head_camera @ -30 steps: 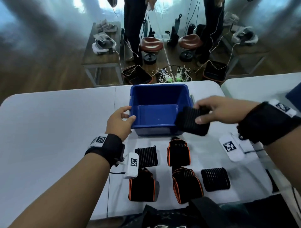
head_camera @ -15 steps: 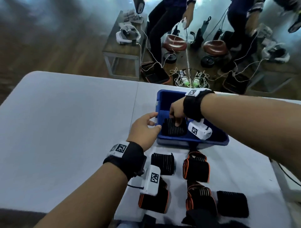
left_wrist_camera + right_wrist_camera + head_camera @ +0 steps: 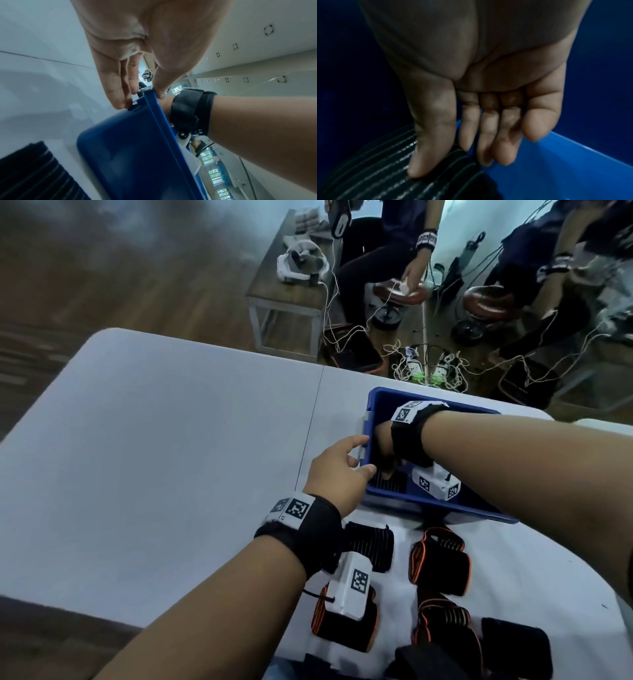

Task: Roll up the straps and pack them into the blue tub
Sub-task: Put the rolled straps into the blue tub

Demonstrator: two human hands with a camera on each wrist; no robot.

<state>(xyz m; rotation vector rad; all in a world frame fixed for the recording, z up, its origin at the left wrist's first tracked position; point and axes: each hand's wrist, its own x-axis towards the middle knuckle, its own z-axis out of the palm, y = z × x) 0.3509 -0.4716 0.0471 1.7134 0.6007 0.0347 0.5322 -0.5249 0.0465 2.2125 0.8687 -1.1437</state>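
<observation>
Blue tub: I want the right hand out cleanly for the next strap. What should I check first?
1. Black ribbed rolled strap lies inside the blue plastic tub: ok.
2. Right hand has let go of it: not ok; thumb on top, fingers against its end.
3. Left hand steadies the tub: ok, it pinches the rim.
4. Roll is tightly wound: cannot tell, mostly hidden.
5. More to pack: ok, five rolled straps lie on the white table near the tub.
</observation>
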